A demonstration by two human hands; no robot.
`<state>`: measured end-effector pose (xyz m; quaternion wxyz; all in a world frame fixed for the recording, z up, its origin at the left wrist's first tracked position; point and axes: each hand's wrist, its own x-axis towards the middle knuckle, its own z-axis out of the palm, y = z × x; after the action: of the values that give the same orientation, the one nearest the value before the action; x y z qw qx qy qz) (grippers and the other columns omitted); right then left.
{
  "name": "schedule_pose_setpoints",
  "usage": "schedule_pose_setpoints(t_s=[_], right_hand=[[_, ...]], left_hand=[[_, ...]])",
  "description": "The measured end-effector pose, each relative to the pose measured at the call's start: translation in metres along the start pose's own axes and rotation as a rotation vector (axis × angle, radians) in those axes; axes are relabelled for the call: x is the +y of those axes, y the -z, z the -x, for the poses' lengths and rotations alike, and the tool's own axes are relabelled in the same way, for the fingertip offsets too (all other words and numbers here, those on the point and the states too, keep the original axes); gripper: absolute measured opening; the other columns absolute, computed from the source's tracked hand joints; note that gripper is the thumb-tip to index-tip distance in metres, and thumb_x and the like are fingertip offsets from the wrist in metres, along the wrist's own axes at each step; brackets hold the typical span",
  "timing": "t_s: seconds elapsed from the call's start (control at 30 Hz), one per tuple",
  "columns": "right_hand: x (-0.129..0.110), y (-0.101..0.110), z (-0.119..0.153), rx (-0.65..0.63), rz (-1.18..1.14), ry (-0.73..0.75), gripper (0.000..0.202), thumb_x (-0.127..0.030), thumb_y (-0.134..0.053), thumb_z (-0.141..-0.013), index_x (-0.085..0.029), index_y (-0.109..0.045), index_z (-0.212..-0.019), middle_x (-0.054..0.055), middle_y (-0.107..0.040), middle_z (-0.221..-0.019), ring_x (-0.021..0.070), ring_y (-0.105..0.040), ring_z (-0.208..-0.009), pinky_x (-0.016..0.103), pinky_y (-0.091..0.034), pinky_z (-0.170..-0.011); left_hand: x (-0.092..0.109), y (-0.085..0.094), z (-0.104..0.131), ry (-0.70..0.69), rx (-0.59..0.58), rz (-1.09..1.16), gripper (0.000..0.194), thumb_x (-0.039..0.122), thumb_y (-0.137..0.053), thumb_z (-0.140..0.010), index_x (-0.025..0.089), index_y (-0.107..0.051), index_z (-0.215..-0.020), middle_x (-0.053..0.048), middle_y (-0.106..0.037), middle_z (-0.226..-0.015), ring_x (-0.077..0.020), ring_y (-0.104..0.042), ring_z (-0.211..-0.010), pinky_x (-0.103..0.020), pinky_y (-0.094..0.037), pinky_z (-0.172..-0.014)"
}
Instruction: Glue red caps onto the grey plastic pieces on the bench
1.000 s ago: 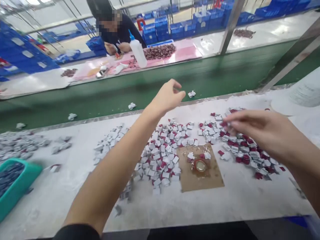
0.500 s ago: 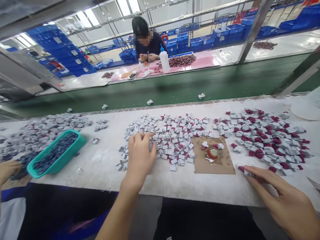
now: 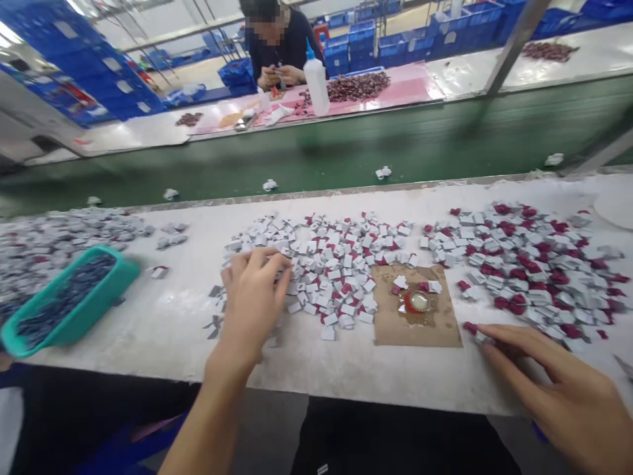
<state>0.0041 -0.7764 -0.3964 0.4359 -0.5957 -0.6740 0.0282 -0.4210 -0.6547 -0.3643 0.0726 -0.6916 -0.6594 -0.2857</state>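
Observation:
My left hand rests at the left edge of the middle pile of white and dark red pieces, its fingers bent down; what its fingertips hold, if anything, is hidden. Between thumb and fingers of my right hand is a small white and dark red piece, just above the table. A brown cardboard square lies between the hands. On it are a round red and clear object in a wet patch and a few white and dark red pieces.
A larger pile lies at the right. At the left stand a teal basket of dark pieces and a grey-white pile. Beyond the table runs a green belt carrying several pieces. A person works across it, near a white bottle.
The camera view has shifted, so the far bench sits higher and the basket further left. My left hand has moved slightly left over the pile's edge. My right hand keeps its piece.

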Motion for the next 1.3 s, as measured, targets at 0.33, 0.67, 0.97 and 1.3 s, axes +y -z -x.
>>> schedule_pose_setpoints(t_s=[0.33, 0.67, 0.97, 1.3], right_hand=[[-0.047, -0.005, -0.019, -0.06, -0.109, -0.079, 0.016, -0.031, -0.076, -0.113, -0.036, -0.089, -0.122, 0.001, -0.09, -0.12, 0.0255, -0.087, -0.113, 0.037, -0.07, -0.1], [-0.067, -0.022, -0.032, -0.035, -0.248, -0.087, 0.019, -0.031, -0.081, -0.112, -0.04, -0.09, -0.126, -0.001, -0.089, -0.12, 0.0229, -0.083, -0.111, 0.037, -0.067, -0.099], [-0.073, -0.028, -0.045, -0.031, -0.27, -0.018, 0.023, -0.021, -0.081, -0.11, -0.033, -0.092, -0.127, -0.001, -0.093, -0.121, 0.0217, -0.087, -0.111, 0.037, -0.072, -0.098], [-0.077, -0.038, -0.048, 0.006, -0.151, 0.082, 0.024, -0.011, -0.08, -0.107, -0.027, -0.093, -0.119, 0.003, -0.094, -0.117, 0.0239, -0.091, -0.108, 0.038, -0.076, -0.096]], left_hand=[[-0.023, -0.005, -0.005, -0.123, -0.199, 0.135, 0.029, 0.039, -0.059, -0.104, 0.03, -0.083, -0.117, -0.015, -0.085, -0.129, -0.0534, -0.069, -0.131, -0.072, -0.052, -0.112], [-0.014, 0.008, 0.021, -0.033, -0.127, 0.311, 0.026, 0.047, -0.065, -0.11, 0.034, -0.082, -0.125, -0.01, -0.087, -0.126, -0.0402, -0.08, -0.119, -0.052, -0.059, -0.102], [0.029, 0.006, 0.053, 0.137, -0.212, 0.831, 0.034, 0.061, -0.091, -0.096, 0.032, -0.089, -0.114, -0.002, -0.084, -0.095, -0.0247, -0.078, -0.083, -0.035, -0.064, -0.074], [0.041, -0.002, 0.131, -0.218, -0.079, 0.447, 0.03, 0.027, -0.064, -0.118, 0.033, -0.075, -0.145, -0.003, -0.079, -0.13, -0.021, -0.083, -0.112, -0.03, -0.066, -0.104]])
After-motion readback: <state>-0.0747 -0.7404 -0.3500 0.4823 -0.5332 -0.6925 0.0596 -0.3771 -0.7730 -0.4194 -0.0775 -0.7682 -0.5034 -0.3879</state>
